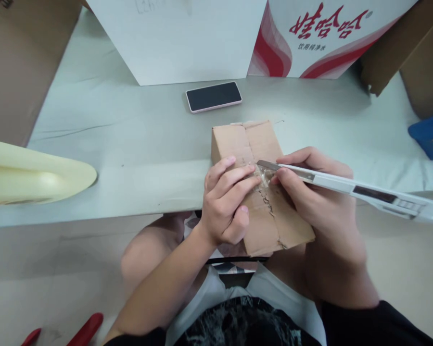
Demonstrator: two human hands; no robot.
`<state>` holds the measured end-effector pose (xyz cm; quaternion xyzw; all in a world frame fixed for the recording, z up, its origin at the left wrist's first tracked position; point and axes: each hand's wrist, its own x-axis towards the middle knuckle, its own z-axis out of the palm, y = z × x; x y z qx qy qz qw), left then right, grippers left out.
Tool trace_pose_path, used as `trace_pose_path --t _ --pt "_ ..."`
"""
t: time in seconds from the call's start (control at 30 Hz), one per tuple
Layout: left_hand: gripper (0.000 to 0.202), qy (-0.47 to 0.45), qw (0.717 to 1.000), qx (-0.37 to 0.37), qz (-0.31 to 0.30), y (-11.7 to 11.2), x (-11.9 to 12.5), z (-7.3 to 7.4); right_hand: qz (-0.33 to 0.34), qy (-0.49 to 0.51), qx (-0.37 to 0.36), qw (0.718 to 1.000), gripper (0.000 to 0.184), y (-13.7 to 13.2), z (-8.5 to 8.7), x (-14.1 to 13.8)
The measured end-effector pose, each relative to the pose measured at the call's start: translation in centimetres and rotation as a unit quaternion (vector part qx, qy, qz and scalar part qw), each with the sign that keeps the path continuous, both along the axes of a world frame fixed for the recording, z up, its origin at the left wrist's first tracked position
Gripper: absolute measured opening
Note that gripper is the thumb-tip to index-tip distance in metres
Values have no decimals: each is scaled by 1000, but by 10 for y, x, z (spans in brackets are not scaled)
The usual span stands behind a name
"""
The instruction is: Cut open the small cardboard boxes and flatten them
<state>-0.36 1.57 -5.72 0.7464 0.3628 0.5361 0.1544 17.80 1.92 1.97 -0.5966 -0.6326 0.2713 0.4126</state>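
**A:** What does each grip have?

**B:** The left hand (pixel 222 204) is closed over the cardboard box (pixel 270 228), with its fingers curled across the top and its thumb against the near side. The right hand (pixel 312 199) pinches the utility knife (pixel 350 185) far forward, the way you hold a pen. The long white handle trails out behind that grip.

**A:** And where is the box?

**B:** It's under both grips, at the near edge of the tabletop (pixel 130 144), and part of it hangs out over the person's lap. The blade (pixel 269 166) lies on the crumpled clear tape (pixel 264 177) along the torn centre seam, just ahead of the right grip.

**A:** What worries you?

**B:** The left fingertips (pixel 253 181) are right beside the blade, almost touching it. I think that if the tape gives way suddenly, or the knife skids on the wrinkled film, the edge could run into those fingers. The box also has only part of its base supported. A hard downward push could tip it off the edge towards the lap, and then the blade would go down with it.

**A:** Is anything else close by?

**B:** A phone (pixel 213 96) lies beyond the grips, well clear of them. Two large cartons (pixel 180 43) stand further back.
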Motion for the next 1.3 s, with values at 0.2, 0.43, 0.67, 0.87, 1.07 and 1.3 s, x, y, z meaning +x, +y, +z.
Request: trace_pose_path --t 0.2,0.43,0.67,0.87,1.07,1.3 --pt "47 4 1000 -1 5 0 0 -2 -8 -21 19 1000 3 -1 5 -5" --pt "47 1 1000 -3 6 -1 -1 -1 -13 50 -2 999 13 -7 -2 -1" --pt "47 -5 1000 -1 2 -1 -1 -1 -52 202 -15 978 7 0 -8 -4" --pt "51 11 1000 -1 2 -2 -2 -2 -74 125 4 989 17 1 -5 -1" --pt "47 2 1000 7 7 -2 -2 -1 -116 153 3 981 10 8 -14 0" --pt "46 10 1000 4 24 -2 -2 -1 -108 191 -16 975 13 17 -17 -5"
